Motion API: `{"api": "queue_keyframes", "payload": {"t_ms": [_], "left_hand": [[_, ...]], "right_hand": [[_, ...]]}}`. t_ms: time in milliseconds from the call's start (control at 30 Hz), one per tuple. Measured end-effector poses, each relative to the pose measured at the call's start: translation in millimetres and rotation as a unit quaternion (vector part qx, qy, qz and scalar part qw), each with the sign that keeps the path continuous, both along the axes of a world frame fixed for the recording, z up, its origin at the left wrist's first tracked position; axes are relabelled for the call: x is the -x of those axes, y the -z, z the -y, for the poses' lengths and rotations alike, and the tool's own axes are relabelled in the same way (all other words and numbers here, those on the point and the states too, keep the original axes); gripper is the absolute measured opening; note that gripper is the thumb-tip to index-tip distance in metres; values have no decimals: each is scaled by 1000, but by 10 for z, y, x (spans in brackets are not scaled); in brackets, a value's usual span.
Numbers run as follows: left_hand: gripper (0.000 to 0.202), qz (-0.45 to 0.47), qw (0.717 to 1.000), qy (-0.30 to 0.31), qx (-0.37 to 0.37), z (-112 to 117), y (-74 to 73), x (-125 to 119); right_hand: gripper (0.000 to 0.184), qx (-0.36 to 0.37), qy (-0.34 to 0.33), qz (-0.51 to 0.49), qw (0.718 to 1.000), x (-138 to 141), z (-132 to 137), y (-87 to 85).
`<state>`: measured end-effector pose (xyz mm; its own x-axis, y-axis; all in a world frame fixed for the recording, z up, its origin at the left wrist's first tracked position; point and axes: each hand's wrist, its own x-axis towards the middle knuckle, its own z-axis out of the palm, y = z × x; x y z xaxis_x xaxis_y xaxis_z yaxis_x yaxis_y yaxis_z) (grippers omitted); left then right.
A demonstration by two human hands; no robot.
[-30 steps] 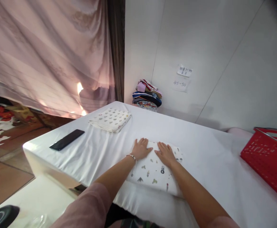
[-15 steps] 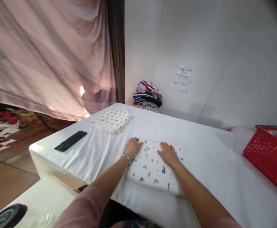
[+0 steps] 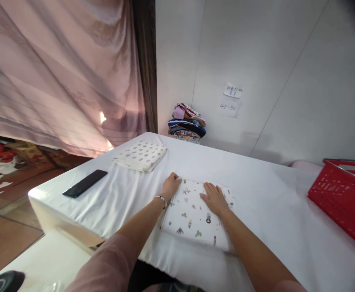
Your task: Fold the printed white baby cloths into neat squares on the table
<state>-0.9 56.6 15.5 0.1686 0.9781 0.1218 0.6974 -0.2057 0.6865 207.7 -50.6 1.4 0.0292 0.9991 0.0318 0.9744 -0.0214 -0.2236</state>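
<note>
A folded white cloth [image 3: 192, 219] printed with small plants and shapes lies on the white-covered table [image 3: 256, 190] in front of me. My left hand [image 3: 171, 187] is at its far left corner, thumb and fingers closed on the cloth's edge. Flat on the cloth's upper right part rests my right hand [image 3: 215, 198], its fingers stretched out and slightly spread. Farther back on the left lies a second folded cloth [image 3: 142, 155], white with rows of small grey prints; neither hand touches it.
A black flat object [image 3: 85, 183] lies near the table's left edge. At the right stands a red plastic basket [image 3: 341, 198] with a metal handle. Stacked folded fabrics [image 3: 187, 121] sit behind the table by the wall. A pink curtain [image 3: 58, 73] hangs at the left.
My left fingers have closed on the cloth's far left corner, where they lay flatter before. My right hand stays flat on the cloth. The view has shifted slightly.
</note>
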Motion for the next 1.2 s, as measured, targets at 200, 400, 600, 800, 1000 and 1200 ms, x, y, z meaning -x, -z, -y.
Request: {"api": "queue_keyframes", "payload": {"t_ms": [200, 400, 600, 800, 1000, 1200], "left_hand": [[13, -6, 1000, -21, -14, -48, 79, -36], [13, -23, 984, 99, -144, 175, -37, 53], [18, -48, 961, 232, -142, 364, -46, 170], [12, -33, 994, 105, -23, 182, -54, 135], [15, -28, 996, 27, 76, -78, -53, 97], [18, -20, 993, 41, 110, -184, -52, 104]], "right_hand": [[62, 1, -1, -5, 1000, 2, -5, 1], [61, 3, 5, -4, 1000, 3, -14, 6], [61, 9, 9, 0, 1000, 10, -24, 3], [61, 8, 10, -9, 1000, 6, -7, -8], [60, 4, 13, -11, 1000, 6, 0, -4], [60, 1, 13, -12, 1000, 7, 4, -4]]}}
